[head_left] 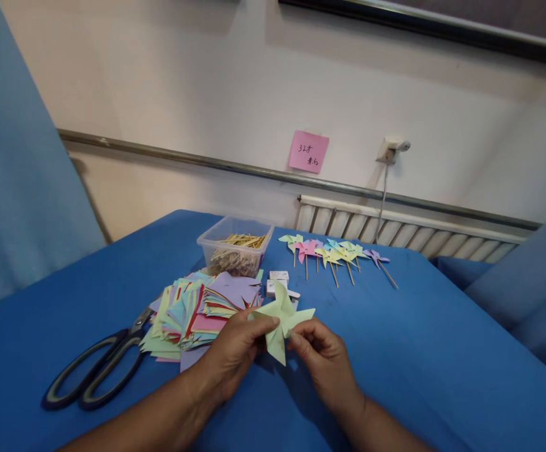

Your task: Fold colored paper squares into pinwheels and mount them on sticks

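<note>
Pinwheel (pixel 282 320), pale green paper, sits pinched btwn left hand (pixel 235 351) & right hand (pixel 322 358) just above tabletop (pixel 395 351). Best kept gripped near centre w/ folds flat so vanes don't spring. Behind: paper pile (pixel 198 311), scissors (pixel 98 367), stick tub (pixel 235 248), finished pinwheels (pixel 334 254).

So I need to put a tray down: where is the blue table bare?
The blue table is bare to the right of the right hand, below the row of finished pinwheels. It is crowded on the left, with paper squares, scissors and stick box.
</note>
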A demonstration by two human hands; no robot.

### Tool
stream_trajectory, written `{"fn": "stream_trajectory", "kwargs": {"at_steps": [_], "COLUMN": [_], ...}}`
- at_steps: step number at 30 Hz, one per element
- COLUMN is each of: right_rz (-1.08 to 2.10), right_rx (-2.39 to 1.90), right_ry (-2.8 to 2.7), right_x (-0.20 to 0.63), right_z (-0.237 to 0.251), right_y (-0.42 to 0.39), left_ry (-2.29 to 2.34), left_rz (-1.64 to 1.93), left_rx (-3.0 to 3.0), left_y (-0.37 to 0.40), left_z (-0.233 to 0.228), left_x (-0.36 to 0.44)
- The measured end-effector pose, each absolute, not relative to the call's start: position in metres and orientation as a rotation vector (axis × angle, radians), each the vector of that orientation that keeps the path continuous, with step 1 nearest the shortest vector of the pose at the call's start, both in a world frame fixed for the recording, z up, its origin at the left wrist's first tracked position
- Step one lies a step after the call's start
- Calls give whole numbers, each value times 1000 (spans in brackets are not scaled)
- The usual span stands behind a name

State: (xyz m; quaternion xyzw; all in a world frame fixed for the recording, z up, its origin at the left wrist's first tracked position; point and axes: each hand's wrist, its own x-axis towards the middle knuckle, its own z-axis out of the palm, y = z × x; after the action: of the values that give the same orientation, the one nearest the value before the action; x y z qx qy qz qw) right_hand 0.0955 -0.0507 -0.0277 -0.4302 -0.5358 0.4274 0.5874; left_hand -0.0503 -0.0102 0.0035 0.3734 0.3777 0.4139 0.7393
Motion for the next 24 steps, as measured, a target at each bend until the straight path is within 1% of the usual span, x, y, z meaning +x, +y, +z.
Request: {"fn": "stream_trajectory", "kwargs": {"at_steps": [8, 24], "right_rz": [1137, 1122], "right_rx": [-986, -1024], "right_ry": [-1055, -1052], "right_x": [96, 94], "right_z": [-36, -39], "right_y": [-42, -41], "left_ry": [861, 964], "left_rz": [850, 812], "left_rx": [888, 958], "left_y": [-14, -13], "left_z": [-2, -7], "left_x": [-46, -45]}}
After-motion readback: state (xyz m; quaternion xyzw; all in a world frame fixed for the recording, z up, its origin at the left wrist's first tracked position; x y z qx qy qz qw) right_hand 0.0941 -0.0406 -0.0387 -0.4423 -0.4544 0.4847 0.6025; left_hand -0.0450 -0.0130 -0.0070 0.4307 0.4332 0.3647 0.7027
